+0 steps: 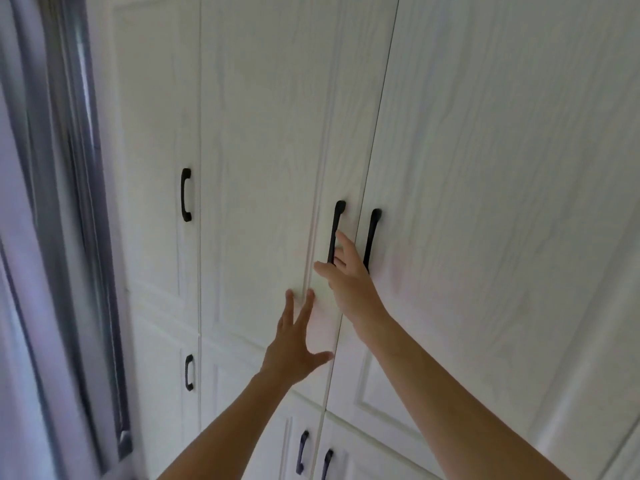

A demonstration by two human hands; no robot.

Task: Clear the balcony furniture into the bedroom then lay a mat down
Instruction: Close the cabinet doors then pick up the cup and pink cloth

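Note:
I face a white wardrobe with tall panelled doors. My right hand (346, 275) is raised to the black handle (336, 223) of the middle door (270, 150). Its fingers hook behind the lower part of the handle and the thumb sticks out to the left. My left hand (294, 337) is lower, with fingers spread and straight, fingertips touching the same door just below the handle. The door looks closed, level with its neighbours. No furniture or mat is in view.
The right door (502, 168) carries a twin black handle (372, 237) just beside my right hand. The left door has its own handle (186, 195). Smaller lower doors with short handles (189, 372) sit beneath. A grey window frame (79, 202) runs down the left edge.

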